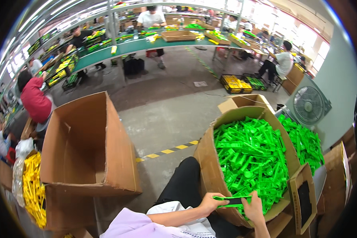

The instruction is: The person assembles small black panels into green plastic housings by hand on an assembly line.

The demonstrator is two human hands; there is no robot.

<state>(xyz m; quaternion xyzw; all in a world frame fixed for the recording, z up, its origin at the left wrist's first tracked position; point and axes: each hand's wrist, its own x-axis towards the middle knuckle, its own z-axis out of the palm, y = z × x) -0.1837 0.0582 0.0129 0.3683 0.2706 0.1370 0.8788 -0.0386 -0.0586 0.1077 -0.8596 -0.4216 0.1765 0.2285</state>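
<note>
both hands [254, 208] grip a green piece [235, 201] by a heaped carton [207, 166], fan [307, 105] beyond.

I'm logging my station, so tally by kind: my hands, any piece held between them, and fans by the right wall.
Left hand and right hand: 2
Green-and-black piece: 1
Fan: 1
Total: 4

passable: open mouth of left carton [119, 154] | obstacles: wall of right carton [207, 166], green heap [250, 156], leg [182, 182] between cartons
</note>
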